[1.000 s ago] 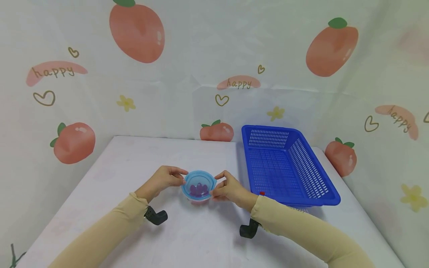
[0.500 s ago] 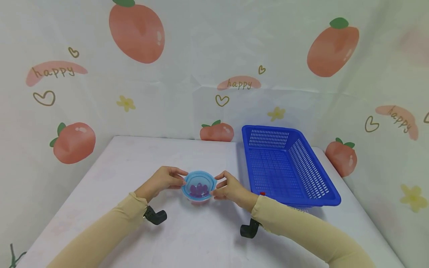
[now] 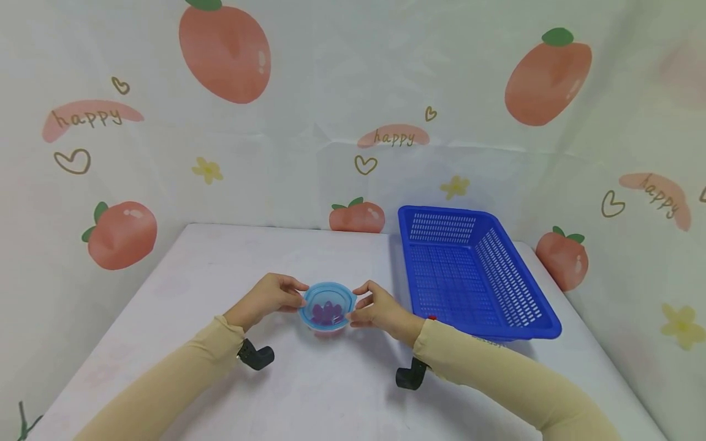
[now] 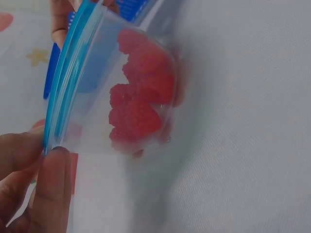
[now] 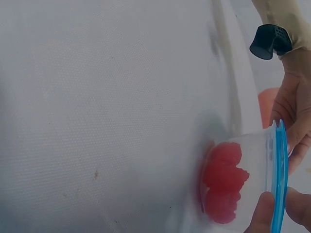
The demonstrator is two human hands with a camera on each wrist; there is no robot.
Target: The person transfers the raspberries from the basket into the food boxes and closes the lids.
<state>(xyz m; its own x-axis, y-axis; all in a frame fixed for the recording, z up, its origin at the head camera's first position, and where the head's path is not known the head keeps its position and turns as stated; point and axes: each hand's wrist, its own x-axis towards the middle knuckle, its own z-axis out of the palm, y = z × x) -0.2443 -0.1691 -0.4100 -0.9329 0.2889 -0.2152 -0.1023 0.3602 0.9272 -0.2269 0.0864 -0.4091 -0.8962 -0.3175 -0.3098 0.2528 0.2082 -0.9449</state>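
Observation:
A round clear food container (image 4: 92, 116) with a translucent blue lid (image 3: 331, 300) is at mid-table in the head view. Through its wall in both wrist views I see several red raspberries (image 5: 223, 182) gathered at the bottom. My left hand (image 3: 270, 298) pinches the lid's rim on the left side, thumb below and fingertips above. On the opposite side my right hand (image 3: 383, 312) pinches the rim near the lid's tab. The lid sits on the container all round as far as I can see. Whether the base touches the table cannot be told.
A blue perforated basket (image 3: 452, 269) stands at the right of the white table (image 3: 231, 257), just behind my right forearm. A small red spot (image 3: 432, 318) shows on its near rim. A fruit-printed cloth (image 3: 298, 122) hangs behind the table.

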